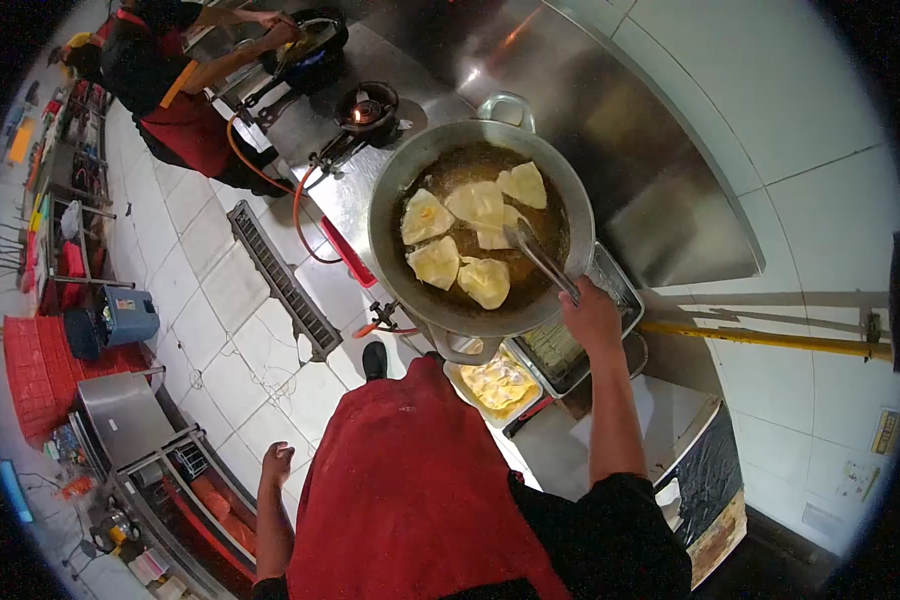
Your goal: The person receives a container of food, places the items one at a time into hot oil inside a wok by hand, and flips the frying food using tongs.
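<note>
My right hand (pixel 592 315) is closed around the handle end of metal tongs (pixel 545 260). The tongs reach into a large two-handled metal pan (pixel 382 225) of hot-looking oil, their tips at a folded pale dough piece (pixel 494 228). Several more flat, roughly triangular dough pieces (pixel 434 263) lie in the oil around it. Away from the pan, my left hand (pixel 277 463) hangs over the floor at my side, fingers loosely bent and apart, with nothing visible in it.
Below the pan sit a tray of yellowish, flour-dusted food (pixel 497 385) and a wire-rack tray (pixel 555 350). A lit burner (pixel 368 108) stands beyond the pan. Another person (pixel 185 90) works at a wok (pixel 310 45), upper left. An orange hose (pixel 298 215) hangs off the counter.
</note>
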Demonstrator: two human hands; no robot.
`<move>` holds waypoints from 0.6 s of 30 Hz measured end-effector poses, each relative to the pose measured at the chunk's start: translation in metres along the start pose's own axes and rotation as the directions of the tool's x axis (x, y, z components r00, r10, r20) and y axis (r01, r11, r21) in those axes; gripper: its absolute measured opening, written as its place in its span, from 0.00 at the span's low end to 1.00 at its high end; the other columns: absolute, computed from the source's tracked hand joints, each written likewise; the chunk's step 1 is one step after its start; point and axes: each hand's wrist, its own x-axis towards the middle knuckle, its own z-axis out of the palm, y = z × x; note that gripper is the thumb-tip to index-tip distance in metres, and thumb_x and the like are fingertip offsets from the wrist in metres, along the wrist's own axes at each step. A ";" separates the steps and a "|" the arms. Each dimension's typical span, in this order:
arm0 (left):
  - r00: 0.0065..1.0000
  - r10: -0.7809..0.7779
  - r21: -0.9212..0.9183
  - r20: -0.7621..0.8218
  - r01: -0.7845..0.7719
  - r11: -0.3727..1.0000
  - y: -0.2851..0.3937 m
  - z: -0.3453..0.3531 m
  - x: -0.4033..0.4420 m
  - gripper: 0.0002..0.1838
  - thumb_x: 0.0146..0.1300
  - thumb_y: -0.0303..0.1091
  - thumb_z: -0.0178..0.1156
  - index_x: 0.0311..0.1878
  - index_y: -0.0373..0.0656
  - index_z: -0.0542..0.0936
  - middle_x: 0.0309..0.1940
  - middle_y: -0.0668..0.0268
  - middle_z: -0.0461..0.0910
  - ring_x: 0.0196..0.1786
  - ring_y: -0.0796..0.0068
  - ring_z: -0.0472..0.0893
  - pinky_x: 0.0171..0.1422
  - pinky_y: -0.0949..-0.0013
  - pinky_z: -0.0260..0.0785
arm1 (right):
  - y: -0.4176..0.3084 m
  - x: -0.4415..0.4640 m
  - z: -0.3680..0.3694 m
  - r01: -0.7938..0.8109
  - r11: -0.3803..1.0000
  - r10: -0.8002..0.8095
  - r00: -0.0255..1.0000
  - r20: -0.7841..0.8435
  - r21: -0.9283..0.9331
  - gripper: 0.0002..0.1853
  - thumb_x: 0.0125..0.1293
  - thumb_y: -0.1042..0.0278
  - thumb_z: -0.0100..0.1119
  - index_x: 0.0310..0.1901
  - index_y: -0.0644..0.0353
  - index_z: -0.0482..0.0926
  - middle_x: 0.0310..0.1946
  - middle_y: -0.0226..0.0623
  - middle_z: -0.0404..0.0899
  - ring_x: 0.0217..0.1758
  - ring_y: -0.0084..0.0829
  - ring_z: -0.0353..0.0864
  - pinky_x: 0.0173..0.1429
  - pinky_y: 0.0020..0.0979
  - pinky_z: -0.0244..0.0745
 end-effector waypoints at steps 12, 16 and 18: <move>0.998 -0.050 -0.031 0.028 0.050 0.998 -0.013 -0.009 0.012 0.22 0.61 0.39 0.63 0.55 0.37 0.73 0.45 0.54 0.81 0.48 0.64 0.79 0.53 0.66 0.70 | -0.039 0.047 0.032 0.114 0.993 -0.108 0.986 -0.124 0.042 0.19 0.63 0.56 0.53 0.50 0.61 0.75 0.38 0.51 0.81 0.42 0.50 0.81 0.48 0.47 0.75; 1.000 0.009 0.007 -0.016 -0.009 1.000 0.017 -0.013 -0.003 0.21 0.61 0.38 0.62 0.55 0.37 0.73 0.45 0.54 0.81 0.48 0.65 0.79 0.54 0.67 0.69 | -0.047 0.028 -0.005 0.129 0.989 -0.123 0.989 -0.083 0.075 0.19 0.64 0.56 0.52 0.51 0.61 0.75 0.39 0.51 0.81 0.43 0.49 0.81 0.48 0.46 0.75; 0.999 0.033 -0.034 -0.042 -0.035 0.999 0.012 -0.011 -0.001 0.21 0.61 0.37 0.61 0.54 0.37 0.73 0.45 0.54 0.81 0.48 0.65 0.79 0.55 0.67 0.69 | -0.040 0.016 -0.019 -0.013 0.999 0.012 1.000 0.029 0.036 0.20 0.64 0.55 0.52 0.51 0.61 0.74 0.40 0.50 0.81 0.45 0.49 0.80 0.48 0.45 0.76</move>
